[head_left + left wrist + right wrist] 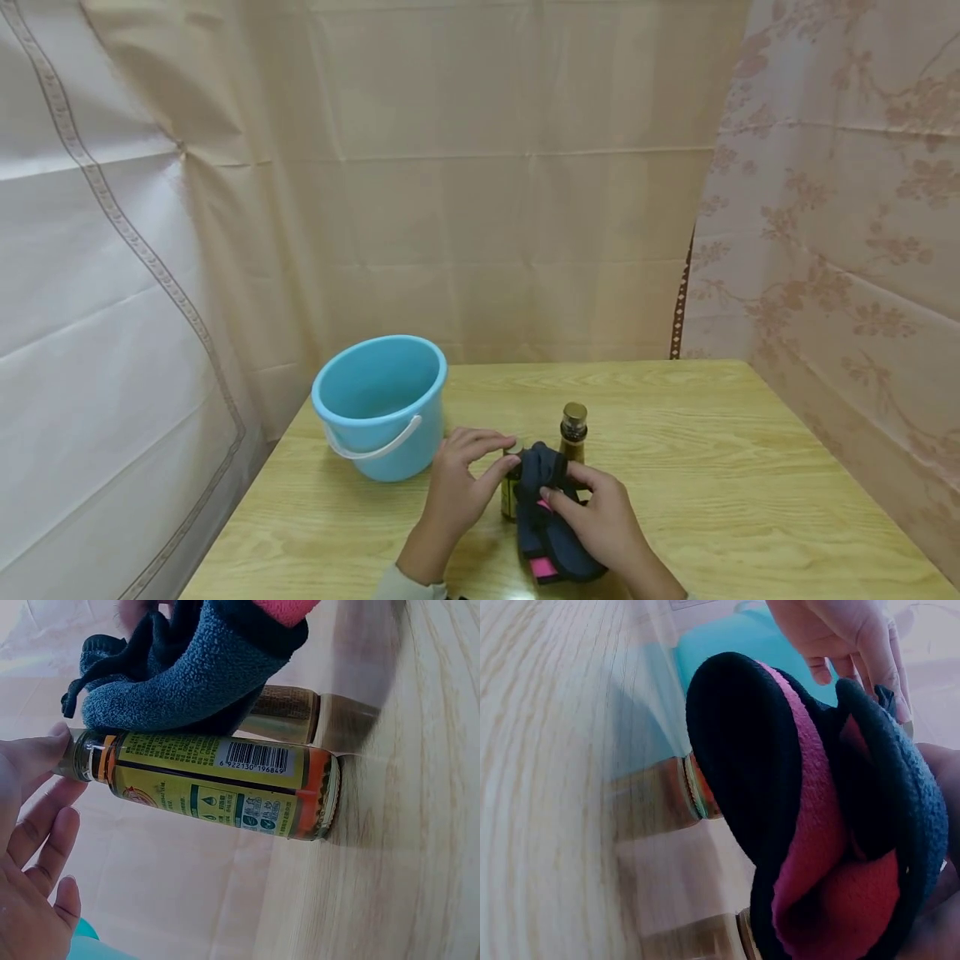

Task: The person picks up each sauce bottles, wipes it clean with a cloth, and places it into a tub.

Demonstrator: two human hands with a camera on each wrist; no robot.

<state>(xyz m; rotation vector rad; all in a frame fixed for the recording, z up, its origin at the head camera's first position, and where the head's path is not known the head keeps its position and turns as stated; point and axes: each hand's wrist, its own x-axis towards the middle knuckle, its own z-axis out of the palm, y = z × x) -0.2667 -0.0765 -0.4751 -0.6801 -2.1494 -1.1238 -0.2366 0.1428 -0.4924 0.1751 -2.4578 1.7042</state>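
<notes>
My left hand (463, 479) holds the neck of a small glass bottle (217, 784) at its cap, between thumb and index finger. The bottle has a yellow-green label with a barcode and stands upright on the table. My right hand (607, 512) grips a folded dark blue fleecy cloth (551, 521) with black edging and a pink inner side. In the right wrist view the cloth (821, 802) sags in a loose fold, its pink side showing. It hangs right beside the bottle and partly covers it in the head view. Behind the cloth stands a second bottle (573, 425) with a gold cap.
A light blue bucket (401, 450) with a white handle stands at the left of the wooden table (712, 475). Beige curtain (487, 208) hangs behind the table, and patterned cloth (862, 233) runs along its right side.
</notes>
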